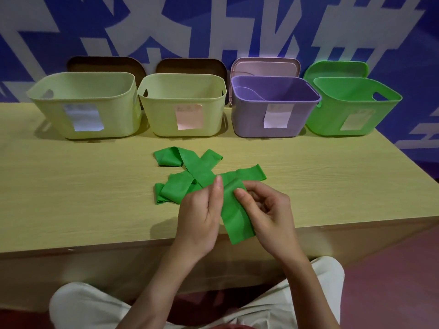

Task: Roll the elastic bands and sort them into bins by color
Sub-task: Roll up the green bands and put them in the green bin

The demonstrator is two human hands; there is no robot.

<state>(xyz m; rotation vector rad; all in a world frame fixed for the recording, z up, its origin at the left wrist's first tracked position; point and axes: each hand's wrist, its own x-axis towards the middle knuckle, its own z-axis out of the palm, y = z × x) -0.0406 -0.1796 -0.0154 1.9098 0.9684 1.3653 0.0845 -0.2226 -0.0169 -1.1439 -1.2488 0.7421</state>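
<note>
At the wooden table's (95,186) near edge, a green elastic band (234,217) is held between both hands: left hand (202,214) pinching its left side, right hand (263,210) curling its top end over. More green bands (190,172) lie just behind. Advice: roll tight, edges aligned; the green bin (351,108) stands rightmost.

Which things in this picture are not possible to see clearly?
- Head view: labels on the bins, for example the purple bin, are too blurred to read.
- Bin floors: hidden by the front walls.
- Green band: the left hand and right hand partly cover it.
- Lids behind: mostly hidden by the bins.
</note>
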